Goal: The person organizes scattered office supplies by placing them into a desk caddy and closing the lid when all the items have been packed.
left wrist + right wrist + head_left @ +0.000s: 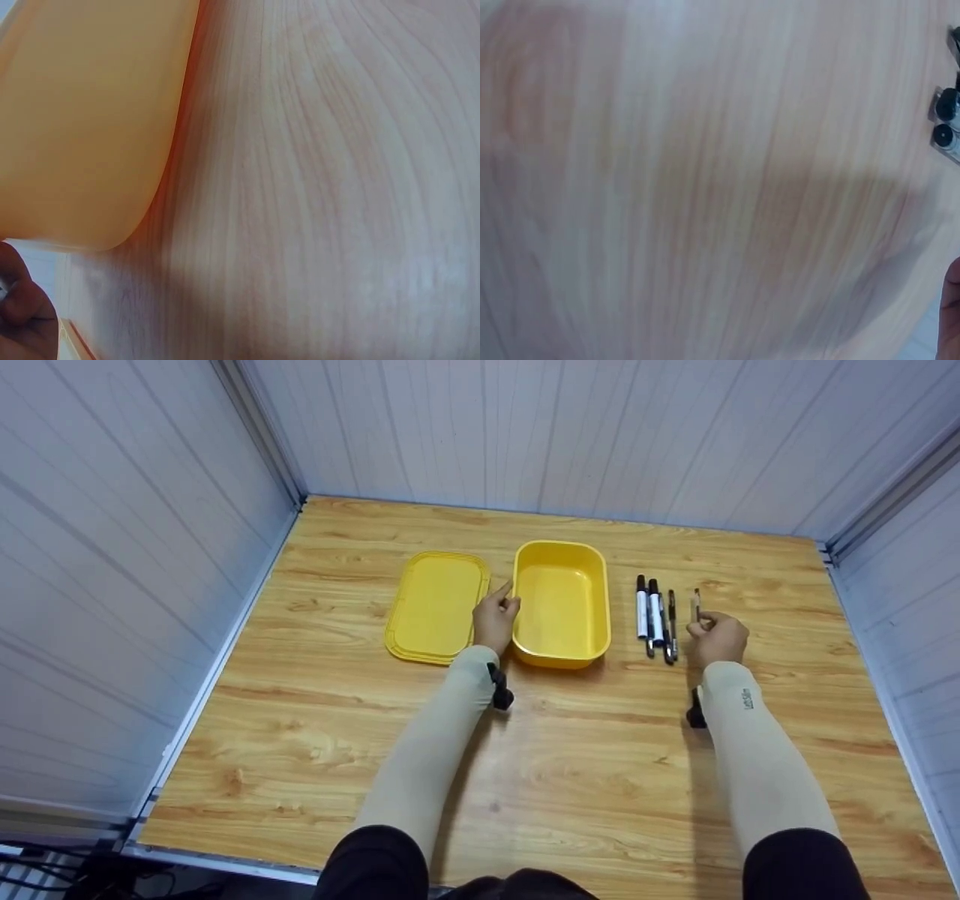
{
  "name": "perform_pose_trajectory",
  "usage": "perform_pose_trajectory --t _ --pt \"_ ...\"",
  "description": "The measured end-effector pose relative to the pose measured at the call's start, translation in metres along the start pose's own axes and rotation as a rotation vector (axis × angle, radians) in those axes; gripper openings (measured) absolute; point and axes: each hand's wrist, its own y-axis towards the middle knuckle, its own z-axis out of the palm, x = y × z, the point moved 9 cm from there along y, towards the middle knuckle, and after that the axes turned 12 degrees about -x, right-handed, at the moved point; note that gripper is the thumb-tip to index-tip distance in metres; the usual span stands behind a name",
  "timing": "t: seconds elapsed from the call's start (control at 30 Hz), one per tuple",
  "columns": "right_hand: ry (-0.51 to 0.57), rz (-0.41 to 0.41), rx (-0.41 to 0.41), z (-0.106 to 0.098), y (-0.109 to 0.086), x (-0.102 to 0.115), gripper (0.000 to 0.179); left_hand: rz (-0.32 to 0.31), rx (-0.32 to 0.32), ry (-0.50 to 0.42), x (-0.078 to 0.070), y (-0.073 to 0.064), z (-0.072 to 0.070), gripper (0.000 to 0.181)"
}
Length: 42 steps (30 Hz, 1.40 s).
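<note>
A yellow plastic box [561, 655] stands uncovered on the table. At its left wall is my left hand [495, 622], index finger stretched forward along the side and thumb right at the rim. The left wrist view shows the box's wall [90, 135] close up, with part of that hand [28, 311] below it. My right hand [720, 639] pinches a slim pen [697, 598] with a dark tip, to the right of the other pens. Only a sliver of the right hand [950, 311] shows in the right wrist view, and the pen is out of sight there.
Between box and right hand lie white markers with black caps [642, 607] and several dark pens [672, 619], side by side. The flat yellow lid [439, 604] lies left of the box. Pale panels [480, 435] wall in the wooden table [570, 780] at back and sides.
</note>
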Motion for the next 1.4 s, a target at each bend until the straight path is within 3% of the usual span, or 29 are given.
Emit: perform_pose_trajectory --t 0.23,0.57,1.0,1.23,1.4 --pt "-0.023 -0.089 -0.101 -0.008 0.008 0.008 0.036 0.034 -0.004 0.014 -0.003 0.002 0.002 0.040" --pt "-0.011 -0.155 -0.117 -0.010 0.005 0.026 0.035 0.005 -0.014 0.000 -0.001 0.003 0.000 0.039" --pt "0.082 -0.090 -0.115 -0.014 0.001 0.033 0.033 0.020 -0.022 0.016 -0.001 0.004 -0.001 0.039" --pt "0.076 -0.118 -0.204 -0.020 0.001 0.037 0.030 0.001 -0.021 0.018 0.000 0.003 -0.001 0.040" --pt "0.112 -0.062 -0.166 -0.020 -0.001 0.036 0.031 -0.007 -0.026 0.009 0.002 0.003 0.000 0.039"
